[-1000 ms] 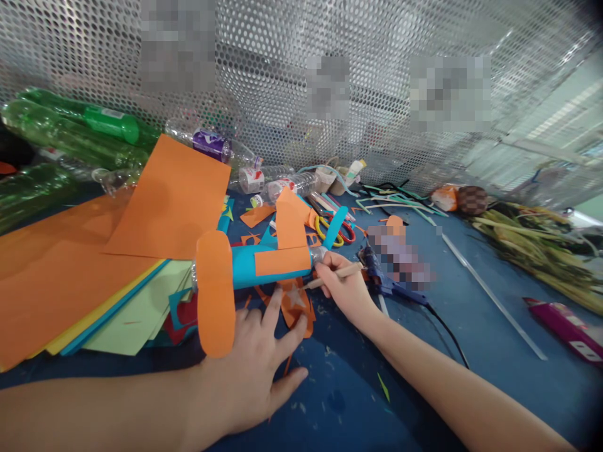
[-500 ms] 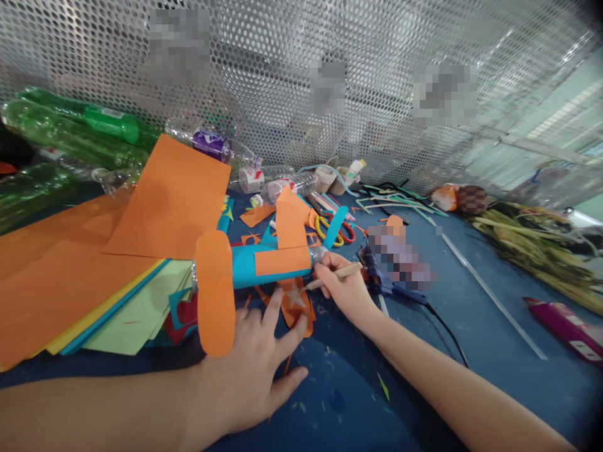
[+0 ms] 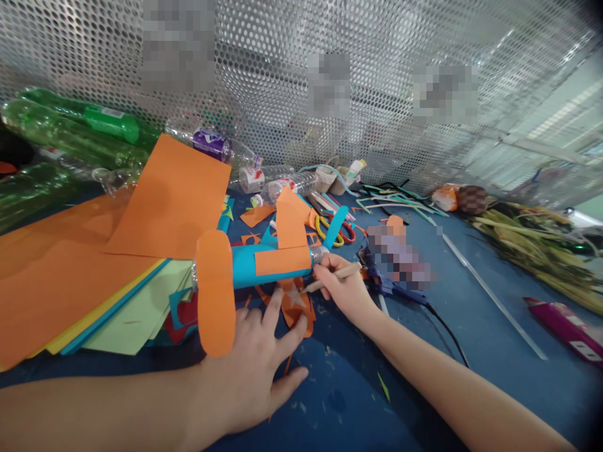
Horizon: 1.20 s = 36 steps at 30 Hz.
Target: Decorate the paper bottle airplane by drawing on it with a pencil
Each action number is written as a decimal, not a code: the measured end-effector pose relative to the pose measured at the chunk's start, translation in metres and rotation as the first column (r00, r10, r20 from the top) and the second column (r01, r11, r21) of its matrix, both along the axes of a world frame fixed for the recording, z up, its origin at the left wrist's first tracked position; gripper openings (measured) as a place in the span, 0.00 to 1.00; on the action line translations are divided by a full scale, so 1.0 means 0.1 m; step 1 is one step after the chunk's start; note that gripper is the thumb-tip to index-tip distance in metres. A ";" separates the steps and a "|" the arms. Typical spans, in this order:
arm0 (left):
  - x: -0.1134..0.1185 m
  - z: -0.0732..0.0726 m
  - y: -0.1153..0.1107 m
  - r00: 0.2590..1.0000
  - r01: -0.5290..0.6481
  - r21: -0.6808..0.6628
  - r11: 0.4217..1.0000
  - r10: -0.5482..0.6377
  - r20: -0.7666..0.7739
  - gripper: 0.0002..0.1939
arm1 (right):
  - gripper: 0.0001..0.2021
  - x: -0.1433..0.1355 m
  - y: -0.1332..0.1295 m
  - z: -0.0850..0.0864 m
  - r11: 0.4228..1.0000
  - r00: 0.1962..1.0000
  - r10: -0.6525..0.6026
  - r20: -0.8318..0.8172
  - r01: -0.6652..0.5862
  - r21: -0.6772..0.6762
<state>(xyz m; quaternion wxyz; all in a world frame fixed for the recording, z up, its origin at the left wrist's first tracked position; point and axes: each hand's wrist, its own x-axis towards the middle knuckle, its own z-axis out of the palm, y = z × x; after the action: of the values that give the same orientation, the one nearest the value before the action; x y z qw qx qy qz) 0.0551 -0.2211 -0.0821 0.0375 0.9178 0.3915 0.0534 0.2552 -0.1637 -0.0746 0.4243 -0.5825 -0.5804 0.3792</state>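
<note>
My left hand (image 3: 257,361) lies with fingers spread, two fingertips on a small orange paper piece (image 3: 303,323). On that piece shows a pale star shape (image 3: 295,295); I cannot tell whether it is a cut-out or lies on top. My right hand (image 3: 346,292) pinches a light wooden pencil (image 3: 348,270), its tip beside the star. Just beyond both hands is a bottle wrapped in blue paper (image 3: 245,267). Orange paper strips cross it, and a rounded orange strip (image 3: 215,295) stands at its left end. A blue strip (image 3: 336,227) sits at its neck.
Coloured paper sheets (image 3: 61,276) are stacked at left, with green bottles (image 3: 70,135) behind. Scissors (image 3: 325,231) lie among scraps past the wrapped bottle. A blue glue gun (image 3: 389,285) with its cord is right of my right hand. Dried husks (image 3: 537,251) lie far right.
The pencil tip has shifted very slightly along the edge of the star. My left hand stays in place on the orange paper.
</note>
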 end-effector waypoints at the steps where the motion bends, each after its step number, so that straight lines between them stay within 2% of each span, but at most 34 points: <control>1: 0.00 0.00 0.00 1.000 0.001 -0.001 1.000 -0.001 -0.002 0.26 | 0.14 0.00 0.00 0.00 1.000 1.000 0.003 0.002 -0.003 -0.006; 12: 0.00 0.01 0.01 1.000 0.002 -0.007 1.000 -0.002 -0.008 0.26 | 0.14 -0.01 0.00 0.01 1.000 1.000 -0.029 0.000 0.029 0.010; 36: 0.00 0.00 0.00 1.000 0.001 -0.010 1.000 -0.001 -0.002 0.26 | 0.14 -0.01 -0.01 0.03 1.000 0.999 0.001 0.052 -0.001 -0.006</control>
<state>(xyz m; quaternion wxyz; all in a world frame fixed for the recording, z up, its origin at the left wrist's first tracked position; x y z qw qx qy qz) 0.0555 -0.2214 -0.0817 0.0418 0.9179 0.3913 0.0503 0.2540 -0.1643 -0.0719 0.4074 -0.5931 -0.5903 0.3659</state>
